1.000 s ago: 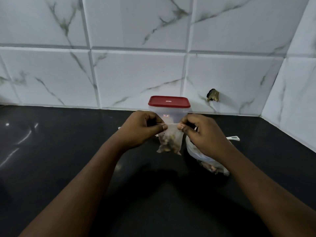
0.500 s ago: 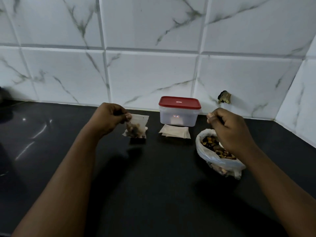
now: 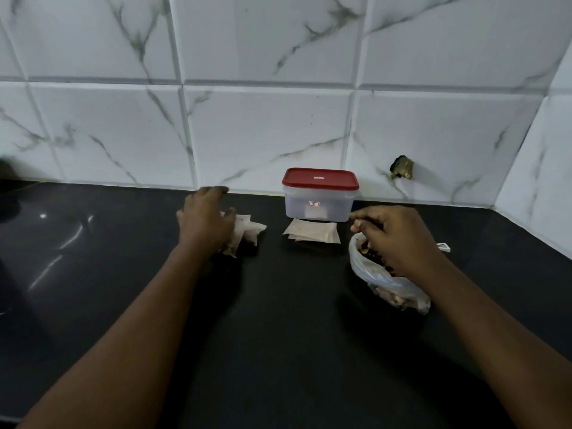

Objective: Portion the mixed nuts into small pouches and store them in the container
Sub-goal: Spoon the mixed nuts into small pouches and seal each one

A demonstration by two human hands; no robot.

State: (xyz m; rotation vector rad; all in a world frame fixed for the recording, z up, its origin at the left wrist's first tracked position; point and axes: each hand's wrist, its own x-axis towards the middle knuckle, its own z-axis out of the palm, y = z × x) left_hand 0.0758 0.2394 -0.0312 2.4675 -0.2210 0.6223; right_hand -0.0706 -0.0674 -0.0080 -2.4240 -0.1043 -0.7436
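Head view: left hand [image 3: 205,225] open on filled pouches [image 3: 249,233]; right hand [image 3: 393,240] curled over nut bag [image 3: 388,284].

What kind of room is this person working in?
Most likely a home kitchen: a dark polished countertop runs up to white marble-look wall tiles, and on it stand a red-lidded plastic food container and an open bag of mixed nuts.

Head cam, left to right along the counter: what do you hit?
Left hand → small translucent pouches filled with nuts → clear plastic container with red lid → right hand → small white flat item.
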